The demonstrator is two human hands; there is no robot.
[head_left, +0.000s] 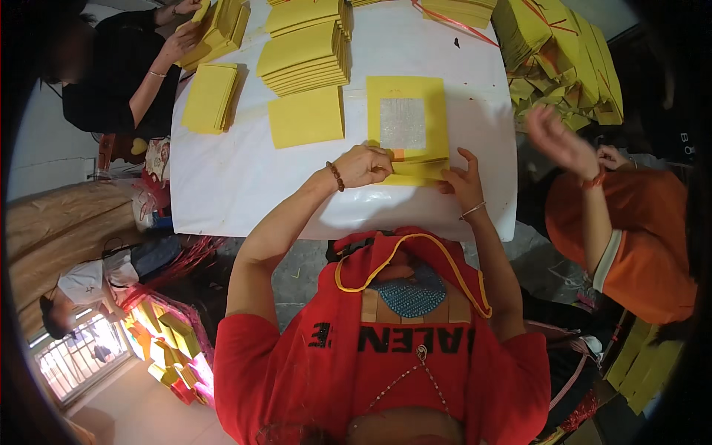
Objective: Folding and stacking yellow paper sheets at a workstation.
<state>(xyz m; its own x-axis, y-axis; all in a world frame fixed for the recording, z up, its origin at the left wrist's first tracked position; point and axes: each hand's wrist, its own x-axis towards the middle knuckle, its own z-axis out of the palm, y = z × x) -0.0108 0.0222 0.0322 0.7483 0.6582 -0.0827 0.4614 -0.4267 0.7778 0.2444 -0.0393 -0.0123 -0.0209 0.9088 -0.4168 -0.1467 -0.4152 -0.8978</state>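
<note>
Left hand (363, 165): fingers curled, set on the folded lower edge of a yellow paper sheet (435, 111); whether pinching or only pressing, cannot tell. Right hand (466, 182): loosely open, fingers spread, thumb side at the sheet's lower right corner. Beaded bracelet (335, 176), brown, on the left wrist; thin bangle (472, 211), pale, on the right. Directly beyond both hands, the sheet's body, lying flat, bearing a silver square (403, 123). Beyond the left hand and slightly left, one folded yellow piece (305, 119); behind it, a layered yellow stack (302, 63). Farther left, a smaller stack (210, 100). Under all these, a white-covered table (245, 178). Well beyond the right hand, to the right, heaped yellow bundles (586, 59), red-tied.
</note>
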